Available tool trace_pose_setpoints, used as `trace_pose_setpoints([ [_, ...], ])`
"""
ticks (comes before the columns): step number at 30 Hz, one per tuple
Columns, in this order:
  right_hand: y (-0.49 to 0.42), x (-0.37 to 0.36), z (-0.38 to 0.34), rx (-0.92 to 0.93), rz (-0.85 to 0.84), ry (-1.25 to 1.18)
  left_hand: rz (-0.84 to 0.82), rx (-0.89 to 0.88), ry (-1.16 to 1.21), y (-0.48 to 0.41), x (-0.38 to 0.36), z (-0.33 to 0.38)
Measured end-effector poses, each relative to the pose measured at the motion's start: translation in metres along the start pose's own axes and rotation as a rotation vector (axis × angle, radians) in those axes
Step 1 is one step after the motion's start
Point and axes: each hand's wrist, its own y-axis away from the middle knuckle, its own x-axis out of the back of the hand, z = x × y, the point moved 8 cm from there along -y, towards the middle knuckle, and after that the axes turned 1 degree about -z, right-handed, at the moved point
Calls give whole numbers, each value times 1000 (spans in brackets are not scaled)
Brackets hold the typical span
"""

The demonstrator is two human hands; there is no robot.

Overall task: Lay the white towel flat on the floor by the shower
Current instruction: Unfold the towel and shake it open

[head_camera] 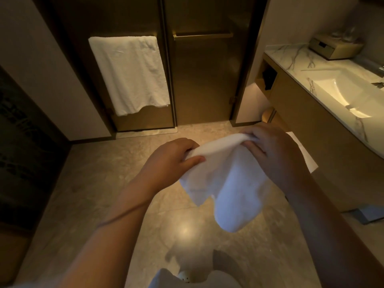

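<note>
I hold a white towel (226,183) in the air above the tiled floor (99,183), in front of the shower's dark glass doors (203,80). My left hand (172,159) pinches the towel's upper edge on the left. My right hand (272,150) grips the same edge on the right, fingers curled over the cloth. The towel hangs down between my hands in loose folds, its lower end bunched and well off the floor.
A second white towel (128,73) hangs on the left shower door's bar. A marble vanity with a sink (340,94) runs along the right, a box (334,47) on its far end. A white sheet (305,152) lies by the vanity base. A dark panel (22,154) is at left.
</note>
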Motion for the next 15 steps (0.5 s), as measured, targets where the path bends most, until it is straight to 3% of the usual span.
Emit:
trace_pose_setpoints([
  [3, 1, -1, 0, -22, -37, 17, 49, -24, 19, -1, 1, 7],
  [7, 9, -26, -15, -12, -221, -29, 52, -103, 13, -4, 0, 24],
  [15, 15, -36, -21, -61, -167, -105, 31, -25, 42, 5, 13, 4],
])
